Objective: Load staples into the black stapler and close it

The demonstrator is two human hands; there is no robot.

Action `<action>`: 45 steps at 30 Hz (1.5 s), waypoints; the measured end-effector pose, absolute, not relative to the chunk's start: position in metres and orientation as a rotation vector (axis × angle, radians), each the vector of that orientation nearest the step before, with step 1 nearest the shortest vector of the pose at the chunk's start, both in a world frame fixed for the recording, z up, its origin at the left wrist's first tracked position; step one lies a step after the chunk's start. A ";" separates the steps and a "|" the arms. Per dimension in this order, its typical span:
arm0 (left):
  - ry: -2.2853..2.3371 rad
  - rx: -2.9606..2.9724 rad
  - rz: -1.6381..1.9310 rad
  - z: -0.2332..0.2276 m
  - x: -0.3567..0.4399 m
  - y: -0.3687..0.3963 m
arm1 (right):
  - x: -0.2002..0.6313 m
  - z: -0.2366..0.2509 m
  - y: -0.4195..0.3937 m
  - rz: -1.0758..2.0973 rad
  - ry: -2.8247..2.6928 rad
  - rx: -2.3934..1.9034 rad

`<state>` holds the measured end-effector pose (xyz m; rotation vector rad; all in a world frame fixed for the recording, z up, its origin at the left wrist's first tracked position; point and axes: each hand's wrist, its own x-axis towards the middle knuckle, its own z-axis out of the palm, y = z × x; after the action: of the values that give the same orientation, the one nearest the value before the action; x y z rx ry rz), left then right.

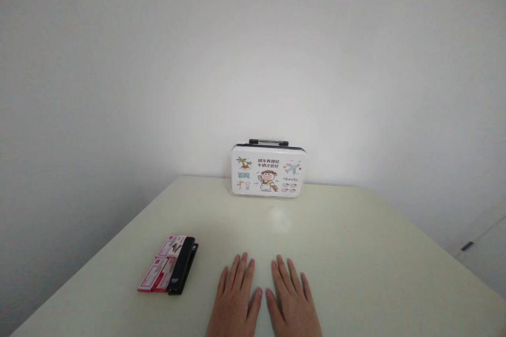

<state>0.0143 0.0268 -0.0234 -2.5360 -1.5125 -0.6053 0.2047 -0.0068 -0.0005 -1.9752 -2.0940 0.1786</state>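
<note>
My left hand and my right hand lie flat, palms down, side by side on the pale table near its front edge. Both hold nothing and their fingers are stretched out. A black stapler lies to the left of my left hand, with pink-and-white staple boxes right beside it. At the far edge, against the wall, stands a small white case with cartoon travel pictures and a black handle on top.
A plain white wall rises behind the table. The table's left edge runs diagonally past the stapler. At the far right, beyond the table, a white cabinet front with a dark handle shows.
</note>
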 end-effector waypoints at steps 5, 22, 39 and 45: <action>-1.498 -2.519 -0.604 -0.025 0.014 0.028 | 0.205 -0.001 -0.007 0.177 -2.086 -1.976; -1.511 -2.525 -0.640 -0.026 0.014 0.028 | 0.205 0.000 -0.006 0.201 -2.091 -1.978; -1.487 -2.513 -0.641 -0.028 0.014 0.029 | 0.207 -0.008 -0.003 0.172 -2.079 -1.957; -1.501 -2.526 -0.601 -0.025 0.014 0.030 | 0.209 -0.003 -0.005 0.250 -2.086 -1.975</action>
<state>0.0142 0.0297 -0.0254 -2.5256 -1.5008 -0.6013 0.2093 -0.0053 -0.0027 -1.9750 -2.0856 0.2505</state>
